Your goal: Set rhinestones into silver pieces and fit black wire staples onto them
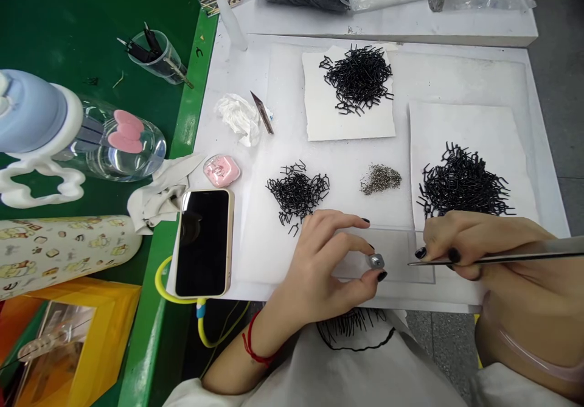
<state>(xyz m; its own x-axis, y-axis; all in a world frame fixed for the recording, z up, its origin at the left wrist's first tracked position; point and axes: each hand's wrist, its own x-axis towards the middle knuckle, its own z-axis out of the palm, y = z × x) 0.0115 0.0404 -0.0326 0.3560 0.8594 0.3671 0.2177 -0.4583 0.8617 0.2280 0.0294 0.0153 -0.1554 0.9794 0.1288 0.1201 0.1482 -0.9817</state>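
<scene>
Fingers (340,230) of the left hand (310,279) are pinched narrowly on a small silver metal piece (376,261) at lower centre of the frame, above a clear plastic sheet (396,273). Tweezers (515,256) are gripped by the right hand (460,243), their tips held just beside it. Black wire clips (296,191) are heaped at centre.

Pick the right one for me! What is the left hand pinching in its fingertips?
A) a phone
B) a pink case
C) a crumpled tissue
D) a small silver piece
D: the left hand holds a small silver piece between its fingertips, while the phone, the pink case and the tissue lie away from it.
</scene>
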